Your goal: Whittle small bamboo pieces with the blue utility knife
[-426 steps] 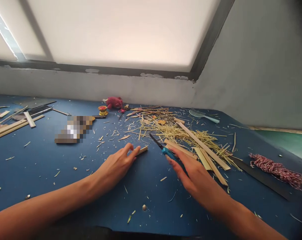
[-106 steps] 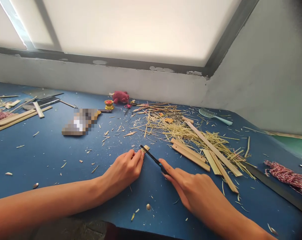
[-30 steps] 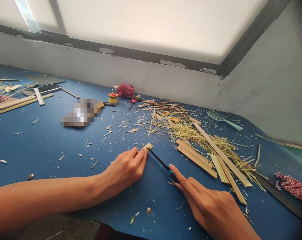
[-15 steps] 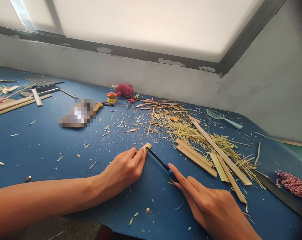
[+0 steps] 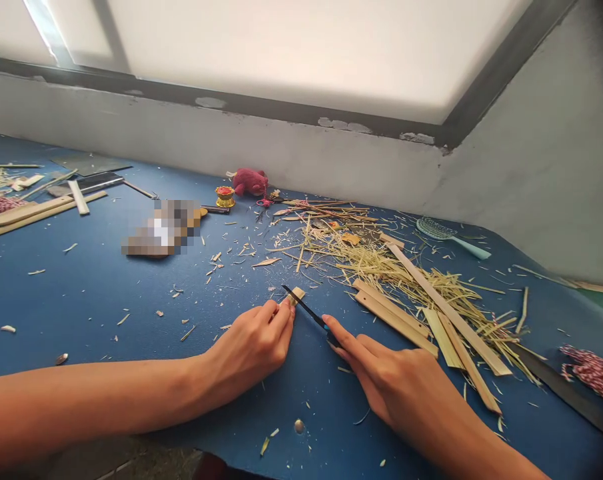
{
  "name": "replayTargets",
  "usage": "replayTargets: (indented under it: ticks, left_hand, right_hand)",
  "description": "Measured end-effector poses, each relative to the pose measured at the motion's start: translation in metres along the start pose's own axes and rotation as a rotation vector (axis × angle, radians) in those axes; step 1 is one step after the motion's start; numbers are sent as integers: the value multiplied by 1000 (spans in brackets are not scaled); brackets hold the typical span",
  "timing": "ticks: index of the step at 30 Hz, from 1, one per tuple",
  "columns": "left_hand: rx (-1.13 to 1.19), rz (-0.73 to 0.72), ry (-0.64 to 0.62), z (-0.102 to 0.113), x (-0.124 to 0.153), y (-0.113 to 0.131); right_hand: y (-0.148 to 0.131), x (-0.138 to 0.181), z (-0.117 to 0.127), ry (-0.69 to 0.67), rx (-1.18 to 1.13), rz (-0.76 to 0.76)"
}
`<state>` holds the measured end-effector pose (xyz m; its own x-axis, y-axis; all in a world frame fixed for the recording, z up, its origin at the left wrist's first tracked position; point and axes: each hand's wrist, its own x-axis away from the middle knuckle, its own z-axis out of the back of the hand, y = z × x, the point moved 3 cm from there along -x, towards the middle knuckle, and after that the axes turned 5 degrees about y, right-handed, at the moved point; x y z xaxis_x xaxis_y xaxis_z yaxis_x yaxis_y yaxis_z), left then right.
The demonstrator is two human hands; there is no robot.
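My left hand (image 5: 261,337) is closed on a short bamboo strip (image 5: 298,293), whose pale end sticks out past the fingertips. A craft knife (image 5: 308,311) with a thin dark blade is gripped in my right hand (image 5: 388,373), the index finger stretched along its handle. The blade lies across the strip close to my left fingertips, its tip reaching beyond the strip. Most of the knife's handle is hidden under my right fingers. Several bamboo slats (image 5: 396,317) lie to the right of the knife.
A heap of bamboo shavings (image 5: 396,263) spreads at the right, with a green hairbrush (image 5: 451,237) behind it. Red-and-white string (image 5: 594,372) and a long dark blade (image 5: 566,390) lie far right. A red plush toy (image 5: 250,181) and small gold bowl (image 5: 225,197) stand by the wall.
The knife and my right hand have moved left and slightly up, so the blade now reaches across the strip. My left hand keeps its hold. The view has shifted slightly.
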<state>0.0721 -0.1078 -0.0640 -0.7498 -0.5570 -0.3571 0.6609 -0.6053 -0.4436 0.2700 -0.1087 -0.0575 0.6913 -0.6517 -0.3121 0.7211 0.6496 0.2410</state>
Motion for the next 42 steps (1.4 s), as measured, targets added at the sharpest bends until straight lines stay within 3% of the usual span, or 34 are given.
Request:
replayTargets:
  ticks: [9, 17, 26, 31, 35, 38, 42]
  left_hand:
    - [24, -9, 27, -2, 1, -3]
    - [31, 9, 1, 2, -1, -6]
    - [21, 13, 30, -4, 1, 0]
    - [33, 12, 12, -2, 0, 0]
    - [40, 19, -5, 1, 0, 0]
    - [101, 35, -47, 4, -1, -4]
    - [406, 118, -85, 5, -2, -22]
  right_hand:
    - [3, 22, 5, 19, -101, -6]
    - [-2, -15, 7, -3, -144, -48]
    - [-7, 30, 11, 4, -116, -87]
    - [-11, -11, 10, -82, -198, -131]
    - [-10, -37, 7, -68, -222, -152]
    - [2, -36, 16, -2, -255, -182]
    - [33, -29, 39, 153, -441, -401]
